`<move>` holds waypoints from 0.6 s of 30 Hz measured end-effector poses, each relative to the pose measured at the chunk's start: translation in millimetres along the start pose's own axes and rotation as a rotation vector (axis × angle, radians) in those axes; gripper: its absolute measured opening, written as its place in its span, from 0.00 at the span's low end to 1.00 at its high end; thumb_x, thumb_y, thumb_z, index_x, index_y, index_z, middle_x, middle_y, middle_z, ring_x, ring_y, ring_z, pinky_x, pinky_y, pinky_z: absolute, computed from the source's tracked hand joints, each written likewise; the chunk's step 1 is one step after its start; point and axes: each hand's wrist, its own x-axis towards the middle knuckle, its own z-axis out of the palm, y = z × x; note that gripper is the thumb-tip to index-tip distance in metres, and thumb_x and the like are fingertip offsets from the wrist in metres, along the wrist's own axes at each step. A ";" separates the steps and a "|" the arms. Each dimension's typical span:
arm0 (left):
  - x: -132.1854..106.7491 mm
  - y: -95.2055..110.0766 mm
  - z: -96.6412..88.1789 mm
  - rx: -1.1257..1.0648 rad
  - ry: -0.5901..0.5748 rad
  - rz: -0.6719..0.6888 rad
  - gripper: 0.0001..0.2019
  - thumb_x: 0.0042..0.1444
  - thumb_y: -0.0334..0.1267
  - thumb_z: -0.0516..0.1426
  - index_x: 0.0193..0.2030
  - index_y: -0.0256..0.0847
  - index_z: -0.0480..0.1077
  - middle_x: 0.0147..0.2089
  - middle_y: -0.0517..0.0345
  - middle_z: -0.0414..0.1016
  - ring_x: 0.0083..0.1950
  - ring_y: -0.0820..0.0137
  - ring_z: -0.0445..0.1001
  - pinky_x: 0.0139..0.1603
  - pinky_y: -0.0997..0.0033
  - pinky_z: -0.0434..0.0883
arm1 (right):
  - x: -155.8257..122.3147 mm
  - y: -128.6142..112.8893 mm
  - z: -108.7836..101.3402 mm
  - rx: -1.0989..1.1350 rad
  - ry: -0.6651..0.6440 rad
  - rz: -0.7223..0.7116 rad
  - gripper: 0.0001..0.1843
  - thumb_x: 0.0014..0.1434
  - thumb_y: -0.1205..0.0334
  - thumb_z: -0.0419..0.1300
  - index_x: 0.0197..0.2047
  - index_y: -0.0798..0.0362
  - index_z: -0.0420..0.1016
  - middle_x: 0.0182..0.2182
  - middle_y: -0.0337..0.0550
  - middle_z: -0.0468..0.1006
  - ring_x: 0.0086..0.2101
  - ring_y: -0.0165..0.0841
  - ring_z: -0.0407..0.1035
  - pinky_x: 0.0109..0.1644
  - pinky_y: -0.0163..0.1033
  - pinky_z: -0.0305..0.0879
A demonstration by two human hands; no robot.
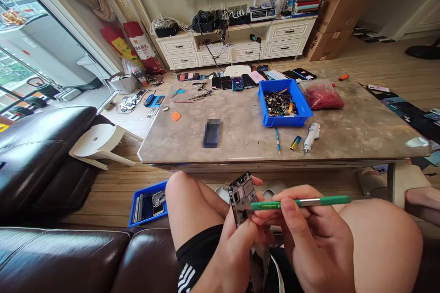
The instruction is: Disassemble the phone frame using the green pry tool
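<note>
Left hand (233,249) clamps opened smartphone chassis (241,197) near-upright, at 10 o'clock from right hand (311,238), whose fingers (288,208) pinch green pen-shaped tool (299,202), tip at chassis edge. Risk: hard push slips tip, gouging chassis or jabbing left hand; anything loose could drop onto black shorts (199,256).

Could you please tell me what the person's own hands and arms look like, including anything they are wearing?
The left hand and right hand are bare, with no gloves, rings or watch showing. The fingers have short nails. No sleeves show. The person wears black shorts with white stripes.
</note>
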 end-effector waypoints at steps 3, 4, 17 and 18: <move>0.0 0.6 -0.2 0.014 0.028 -0.001 0.27 0.46 0.32 0.59 0.57 0.39 0.71 0.38 0.54 0.74 0.38 0.64 0.69 0.41 0.66 0.68 | 0.9 0.1 0.1 0.029 -0.003 0.008 0.05 0.71 0.61 0.58 0.46 0.50 0.74 0.36 0.46 0.83 0.31 0.37 0.80 0.28 0.32 0.78; 0.0 0.8 -0.4 0.023 0.026 0.002 0.27 0.46 0.32 0.59 0.56 0.38 0.71 0.38 0.54 0.75 0.38 0.64 0.69 0.41 0.66 0.69 | 1.1 -0.1 0.1 0.038 -0.004 0.008 0.05 0.71 0.61 0.58 0.46 0.50 0.74 0.36 0.46 0.83 0.32 0.37 0.81 0.28 0.32 0.78; 1.0 8.7 -2.6 0.245 0.037 0.042 0.19 0.49 0.33 0.57 0.50 0.39 0.73 0.41 0.55 0.71 0.44 0.63 0.67 0.51 0.63 0.66 | -0.4 -5.2 3.9 -0.194 0.064 -0.159 0.07 0.69 0.65 0.59 0.45 0.47 0.78 0.36 0.43 0.83 0.34 0.36 0.80 0.30 0.30 0.78; 0.7 9.2 -2.1 0.251 0.055 0.043 0.19 0.49 0.34 0.57 0.50 0.40 0.72 0.41 0.55 0.70 0.44 0.63 0.67 0.50 0.64 0.66 | 0.3 -6.8 4.9 -0.219 0.064 -0.189 0.07 0.69 0.66 0.59 0.45 0.47 0.78 0.35 0.43 0.82 0.34 0.36 0.80 0.32 0.31 0.79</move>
